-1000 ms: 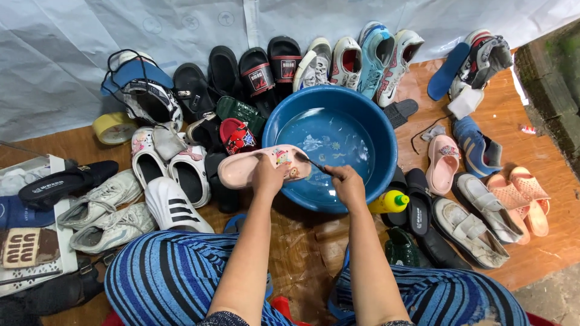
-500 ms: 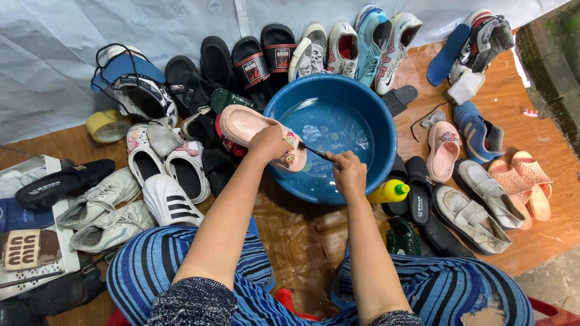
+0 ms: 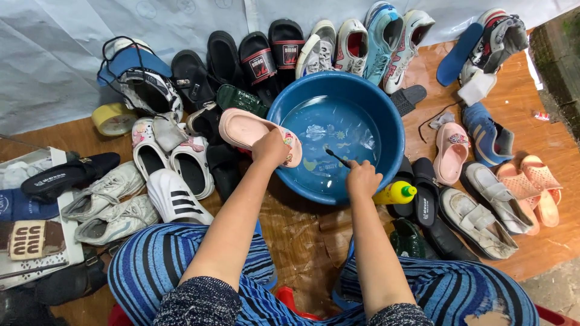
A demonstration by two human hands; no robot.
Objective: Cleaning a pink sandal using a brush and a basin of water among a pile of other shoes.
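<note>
Left hand (image 3: 270,149) at the 9 o'clock rim of the blue basin (image 3: 386,108) — fingers closed round the heel end of a pink slipper (image 3: 248,130), which lies tilted over the rim, toe pointing out toward 10 o'clock. Right hand (image 3: 363,179) at the basin's 6 o'clock edge, fingers curled shut on a thin dark brush (image 3: 336,158); its tip sits over the water, pointing to 10 o'clock. Can't tell if the bristles touch the water. Basin holds shallow water. Yellow bottle with a green cap (image 3: 396,192) lies just beside the right hand at 3 o'clock, against the basin wall. Shoes ring the basin on the wet wooden floor (image 3: 302,226) — black slides (image 3: 272,54) at 11, white sneakers (image 3: 106,202) well off at 8, pink clog (image 3: 450,151) at 3.
</note>
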